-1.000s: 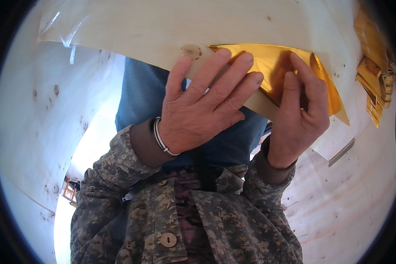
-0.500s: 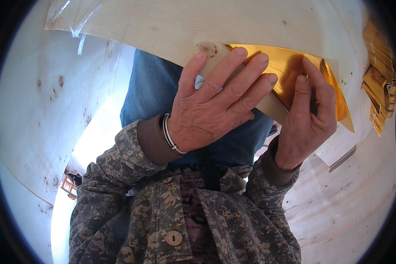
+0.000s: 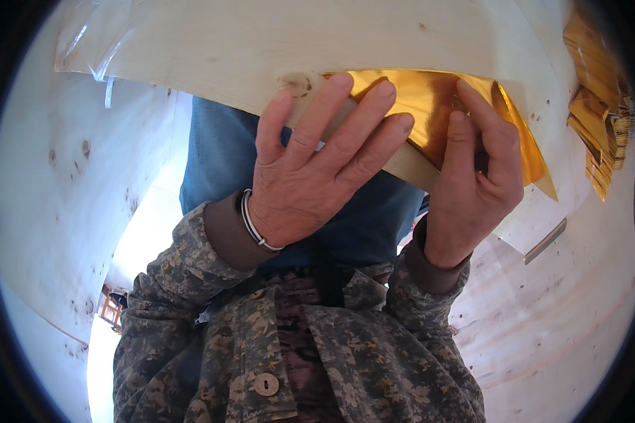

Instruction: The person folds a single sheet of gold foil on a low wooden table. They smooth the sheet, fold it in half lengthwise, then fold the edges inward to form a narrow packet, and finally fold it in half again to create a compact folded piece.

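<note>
A shiny gold foil paper sheet lies at the near edge of the pale wooden board, with a fold along its right side. Spread fingers mark my left hand, which is open; its fingertips rest at the sheet's left part and the board's edge. At the sheet's right part, my right hand has thumb and index finger brought close together against the foil, its other fingers curled. Whatever lies between those two fingertips is too small to make out beyond the foil.
Gold foil paper pieces with fringed strips are heaped at the far right. Clear plastic strips hang over the board's left corner. A thin metal-looking strip sits lower right. My legs in blue jeans are below the board.
The whole scene has shifted slightly left in view. Both hands keep nearly the same pose on the gold foil paper, which still lies at the board's edge.
</note>
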The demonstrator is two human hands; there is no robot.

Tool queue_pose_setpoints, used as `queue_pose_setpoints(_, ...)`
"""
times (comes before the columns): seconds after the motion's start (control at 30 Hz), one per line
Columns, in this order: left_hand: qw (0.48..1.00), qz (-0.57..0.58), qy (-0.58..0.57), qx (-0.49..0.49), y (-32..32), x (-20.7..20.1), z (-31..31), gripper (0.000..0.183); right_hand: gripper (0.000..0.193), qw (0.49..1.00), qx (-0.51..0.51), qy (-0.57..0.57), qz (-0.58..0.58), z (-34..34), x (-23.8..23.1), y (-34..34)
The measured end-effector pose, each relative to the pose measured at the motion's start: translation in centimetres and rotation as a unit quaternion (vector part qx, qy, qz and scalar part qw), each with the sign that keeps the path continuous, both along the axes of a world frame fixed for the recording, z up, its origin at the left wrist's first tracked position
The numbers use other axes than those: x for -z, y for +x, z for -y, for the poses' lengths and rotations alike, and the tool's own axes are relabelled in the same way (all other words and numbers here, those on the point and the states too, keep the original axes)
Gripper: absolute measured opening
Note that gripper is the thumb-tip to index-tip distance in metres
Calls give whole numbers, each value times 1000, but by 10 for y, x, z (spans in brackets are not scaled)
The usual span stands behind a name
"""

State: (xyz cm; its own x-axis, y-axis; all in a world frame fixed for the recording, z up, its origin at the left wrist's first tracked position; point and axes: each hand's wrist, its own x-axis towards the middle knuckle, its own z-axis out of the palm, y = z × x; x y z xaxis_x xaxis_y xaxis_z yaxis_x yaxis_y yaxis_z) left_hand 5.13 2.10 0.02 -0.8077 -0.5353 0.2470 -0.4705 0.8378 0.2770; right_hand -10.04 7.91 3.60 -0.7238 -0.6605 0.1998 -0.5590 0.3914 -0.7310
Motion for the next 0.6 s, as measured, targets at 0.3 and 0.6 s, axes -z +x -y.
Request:
queue_pose_setpoints(0.3,1000,-3,-13,6,0,4,1,47,22,1000,1,-2,-9,-1,2,-1)
queue_pose_setpoints(0.6,1000,9,7,29,3,0,3,58,22,1000,14,9,11,0,0,1)
